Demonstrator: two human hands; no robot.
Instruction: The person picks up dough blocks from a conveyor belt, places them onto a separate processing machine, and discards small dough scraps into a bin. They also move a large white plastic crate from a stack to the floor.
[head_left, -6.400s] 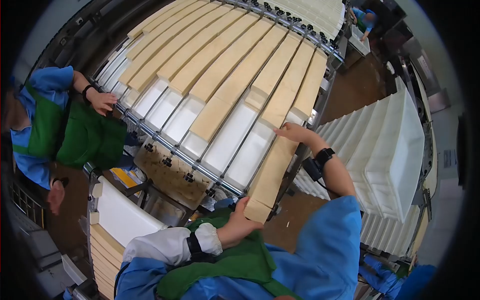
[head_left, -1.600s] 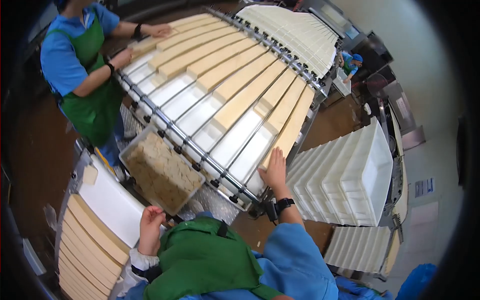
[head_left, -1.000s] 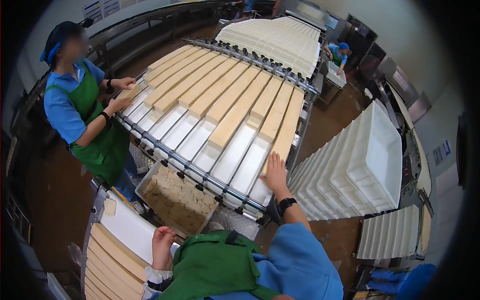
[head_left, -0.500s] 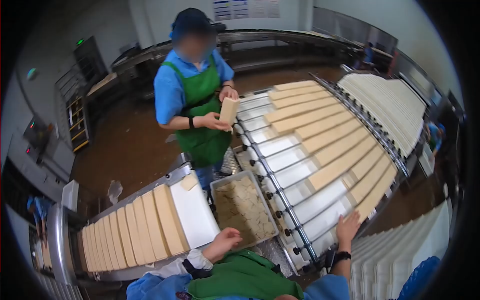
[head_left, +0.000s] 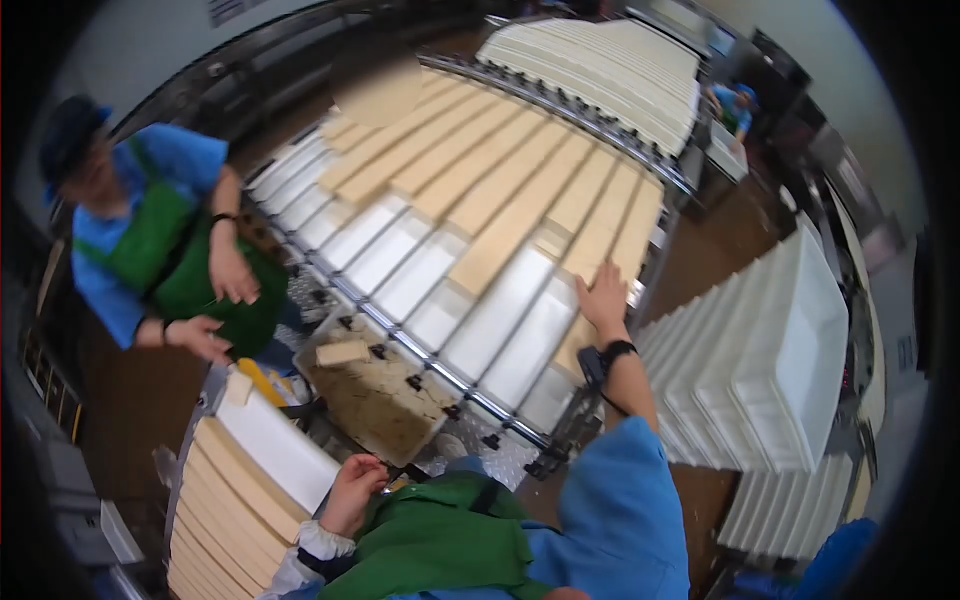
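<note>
Pale flat slabs [head_left: 500, 240] lie in rows between thin rails on the wide conveyor. My right hand [head_left: 604, 298] lies with fingers spread on the slab in the rightmost lane. Beside the lower conveyor [head_left: 290, 440] and below the grey bin [head_left: 385, 425], my left hand [head_left: 355, 492] has its fingers curled; whether anything is between them is too small to tell. The bin holds pale pieces, with one larger block [head_left: 342, 352] on top.
A co-worker [head_left: 165, 230] in a green apron stands at the left, both hands low and apart. Stacked white trays [head_left: 760, 360] are at the right. More white trays [head_left: 600, 80] stand behind the conveyor. Another person [head_left: 735, 108] is at the far right.
The view has swung right. My right hand is farther up the rightmost lane. The co-worker no longer holds the block, and a block now lies on the bin's contents.
</note>
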